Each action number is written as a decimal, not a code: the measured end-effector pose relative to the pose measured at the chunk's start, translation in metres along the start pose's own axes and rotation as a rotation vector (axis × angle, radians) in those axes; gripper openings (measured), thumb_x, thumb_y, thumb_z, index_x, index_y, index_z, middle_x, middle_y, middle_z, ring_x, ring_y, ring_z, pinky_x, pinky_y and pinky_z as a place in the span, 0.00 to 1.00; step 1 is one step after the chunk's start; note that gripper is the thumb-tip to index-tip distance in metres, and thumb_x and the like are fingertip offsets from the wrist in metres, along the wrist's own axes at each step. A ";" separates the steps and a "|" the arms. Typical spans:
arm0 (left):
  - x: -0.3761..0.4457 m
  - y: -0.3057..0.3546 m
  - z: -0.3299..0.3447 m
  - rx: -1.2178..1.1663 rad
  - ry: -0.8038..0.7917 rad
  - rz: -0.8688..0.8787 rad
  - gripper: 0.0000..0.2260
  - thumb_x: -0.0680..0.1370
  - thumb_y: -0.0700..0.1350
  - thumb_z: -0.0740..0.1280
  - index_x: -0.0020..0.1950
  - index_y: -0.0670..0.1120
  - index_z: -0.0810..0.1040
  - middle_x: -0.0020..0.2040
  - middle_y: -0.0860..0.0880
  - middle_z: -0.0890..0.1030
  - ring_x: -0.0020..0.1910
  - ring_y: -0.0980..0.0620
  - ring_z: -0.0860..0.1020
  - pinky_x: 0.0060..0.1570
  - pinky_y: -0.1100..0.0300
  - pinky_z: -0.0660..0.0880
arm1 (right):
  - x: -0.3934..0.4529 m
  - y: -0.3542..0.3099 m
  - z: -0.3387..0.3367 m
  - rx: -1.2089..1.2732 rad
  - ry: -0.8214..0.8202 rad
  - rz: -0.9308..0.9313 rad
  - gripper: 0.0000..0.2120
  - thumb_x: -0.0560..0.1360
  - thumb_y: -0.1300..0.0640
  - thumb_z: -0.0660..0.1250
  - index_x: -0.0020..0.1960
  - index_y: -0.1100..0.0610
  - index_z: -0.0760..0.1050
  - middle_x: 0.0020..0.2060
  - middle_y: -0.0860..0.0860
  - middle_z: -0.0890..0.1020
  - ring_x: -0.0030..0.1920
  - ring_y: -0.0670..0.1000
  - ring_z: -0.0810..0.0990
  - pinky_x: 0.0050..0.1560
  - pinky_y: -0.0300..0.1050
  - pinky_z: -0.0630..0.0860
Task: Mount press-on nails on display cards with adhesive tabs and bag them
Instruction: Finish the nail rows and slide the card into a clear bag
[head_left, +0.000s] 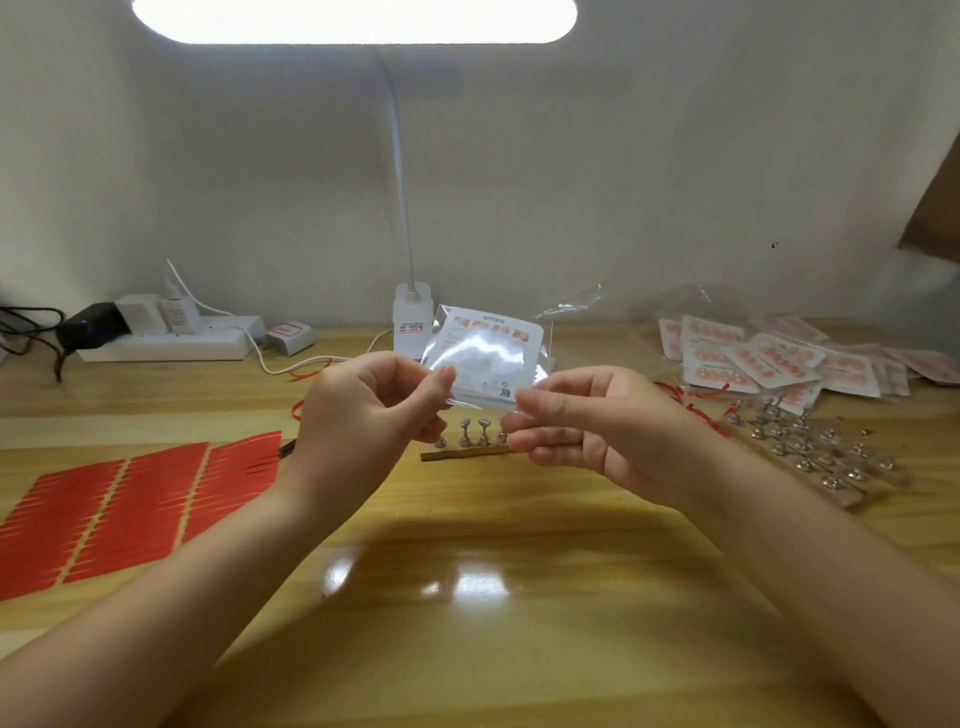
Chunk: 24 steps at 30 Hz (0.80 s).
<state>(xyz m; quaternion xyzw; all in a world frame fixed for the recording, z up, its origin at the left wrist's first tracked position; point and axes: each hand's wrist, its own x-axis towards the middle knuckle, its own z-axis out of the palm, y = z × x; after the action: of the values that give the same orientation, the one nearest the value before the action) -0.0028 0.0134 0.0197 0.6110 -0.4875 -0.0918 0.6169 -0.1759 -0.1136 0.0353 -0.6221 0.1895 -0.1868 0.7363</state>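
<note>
Glossy clear bag, white card inside

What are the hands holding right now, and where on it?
A clear plastic bag with a white display card inside; left hand and right hand pinch its lower corners.

Single head cam – looks fwd and down, close over hands at wooden desk.

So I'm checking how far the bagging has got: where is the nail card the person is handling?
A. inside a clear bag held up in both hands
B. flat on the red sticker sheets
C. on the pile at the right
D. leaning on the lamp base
A: the card sits inside the clear bag, pinched by the left hand and the right hand above the table.
</note>
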 end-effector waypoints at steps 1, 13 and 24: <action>0.000 0.000 0.000 0.001 -0.001 0.002 0.11 0.73 0.50 0.71 0.40 0.42 0.82 0.33 0.46 0.83 0.31 0.50 0.83 0.35 0.61 0.81 | 0.000 0.001 0.000 -0.008 0.015 -0.010 0.16 0.66 0.57 0.74 0.50 0.64 0.79 0.42 0.60 0.85 0.40 0.53 0.86 0.38 0.40 0.80; 0.008 -0.001 -0.005 -0.296 -0.025 -0.250 0.09 0.62 0.49 0.77 0.34 0.45 0.84 0.37 0.41 0.84 0.34 0.48 0.83 0.35 0.59 0.80 | -0.001 -0.001 0.000 -0.018 0.088 0.001 0.22 0.62 0.63 0.75 0.55 0.65 0.77 0.44 0.58 0.86 0.40 0.52 0.86 0.38 0.40 0.81; 0.009 0.004 -0.005 -0.334 -0.006 -0.302 0.10 0.64 0.45 0.75 0.37 0.39 0.81 0.36 0.43 0.84 0.32 0.49 0.82 0.32 0.61 0.79 | 0.000 0.000 0.001 -0.014 0.061 0.008 0.17 0.66 0.60 0.73 0.52 0.65 0.79 0.42 0.59 0.86 0.41 0.53 0.86 0.37 0.40 0.80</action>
<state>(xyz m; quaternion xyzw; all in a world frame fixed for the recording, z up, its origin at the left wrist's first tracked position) 0.0029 0.0116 0.0287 0.5662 -0.3706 -0.2643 0.6872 -0.1758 -0.1125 0.0358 -0.6206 0.2154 -0.2015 0.7266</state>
